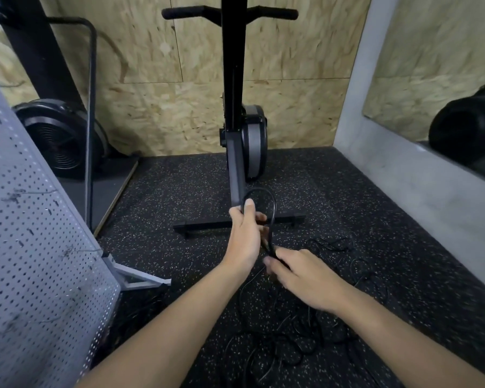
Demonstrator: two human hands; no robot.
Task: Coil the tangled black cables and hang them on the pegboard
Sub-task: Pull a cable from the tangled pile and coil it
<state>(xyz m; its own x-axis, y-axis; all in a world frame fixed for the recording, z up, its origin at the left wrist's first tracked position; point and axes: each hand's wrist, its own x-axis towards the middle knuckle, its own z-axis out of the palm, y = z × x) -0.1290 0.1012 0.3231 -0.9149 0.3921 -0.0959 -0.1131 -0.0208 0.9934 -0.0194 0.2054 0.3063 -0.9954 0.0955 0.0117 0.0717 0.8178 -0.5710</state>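
pegboard (39,247): left side of frame, standing on the floor (375,219)
cables (300,351): lower centre, on the floor, right of pegboard
machine (235,152): upper centre, behind cables

Dim, even indoor light, no hard shadows. Soft sheen on grey wall (389,169) at rt. Wide-angle bend at edges: pegboard (39,247) curves. Right hand (305,278) fingertips motion-blurred. Black cables (275,208) barely separate from dark floor (179,191).

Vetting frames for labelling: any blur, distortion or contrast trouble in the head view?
Head view: right hand motion-blurred at the fingers, left hand sharp; wide-angle lens bows the pegboard; cable slack fades into the dark speckled floor; light even, no harsh glare.
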